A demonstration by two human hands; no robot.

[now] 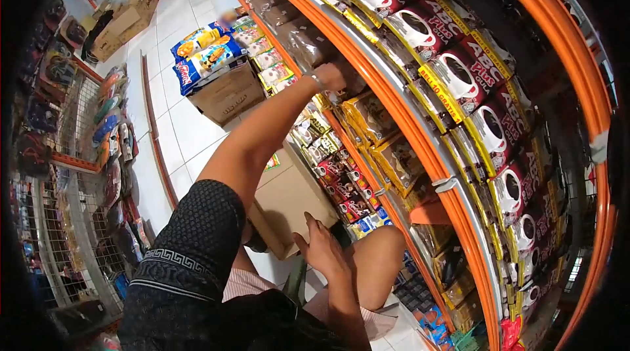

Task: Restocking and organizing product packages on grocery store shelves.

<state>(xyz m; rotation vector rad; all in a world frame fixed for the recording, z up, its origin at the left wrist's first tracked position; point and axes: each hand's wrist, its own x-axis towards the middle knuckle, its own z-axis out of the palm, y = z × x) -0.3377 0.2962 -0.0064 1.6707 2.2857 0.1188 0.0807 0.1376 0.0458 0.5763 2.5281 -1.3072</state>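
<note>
My left hand (329,77), with a band at the wrist, reaches into the middle level of an orange-edged shop shelf. It is beside brown plastic-wrapped packs (307,41); its fingers are hidden, so I cannot tell whether it grips anything. Nearer to me, yellow-edged packs (398,161) lie on that same level. My right hand (322,250) is raised over my lap with thumb and fingers apart, holding nothing. Just beyond it an open cardboard box (295,198) stands on the floor, with a small green and red packet (271,161) at its far side.
Large blue snack bags (209,58) lie on a carton (229,95) on the white tiled floor (172,85). Sachets of coffee (457,75) line the upper shelf, whose orange edge (393,119) curves close on my right. A wire rack (78,115) with sandals stands at left.
</note>
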